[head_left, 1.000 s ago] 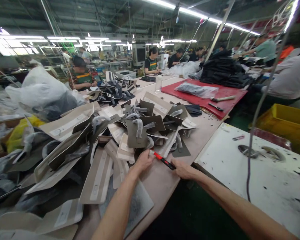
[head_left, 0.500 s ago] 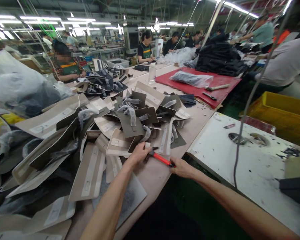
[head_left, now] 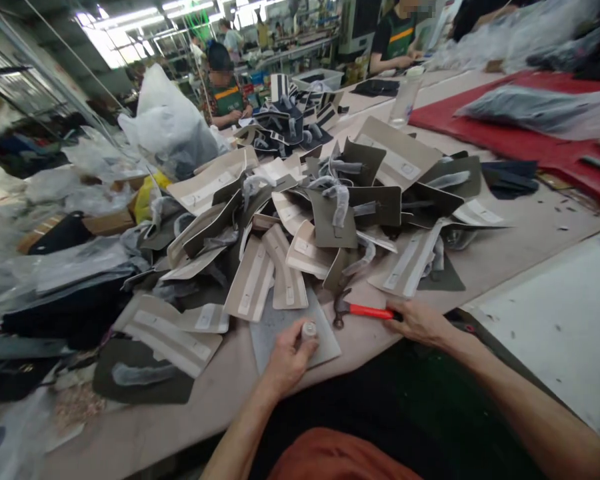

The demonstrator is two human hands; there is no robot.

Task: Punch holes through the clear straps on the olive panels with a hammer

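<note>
My left hand (head_left: 291, 357) is closed around a small pale cylinder (head_left: 309, 329), whose round end points up. It is over a flat grey slab (head_left: 326, 343) near the table's front edge. My right hand (head_left: 416, 321) grips the black end of a red-handled claw hammer (head_left: 367, 311). The hammer's metal head points left, just right of the slab, low over the table or touching it; I cannot tell which. Behind both hands lies a pile of beige and olive panels (head_left: 300, 260), several bearing plastic-wrapped handles (head_left: 341, 207).
At the front left lies an olive panel (head_left: 140, 393) with a wrapped handle. Plastic bags (head_left: 173, 130) are heaped at the back left. A clear bottle (head_left: 405, 100) stands near the red board (head_left: 445, 120). A white table (head_left: 560, 320) is on the right. Co-workers sit farther back.
The view has swung left and down. My hands have moved apart: the left, with the cylinder, is now over the slab, while the right still holds the hammer beside it.
</note>
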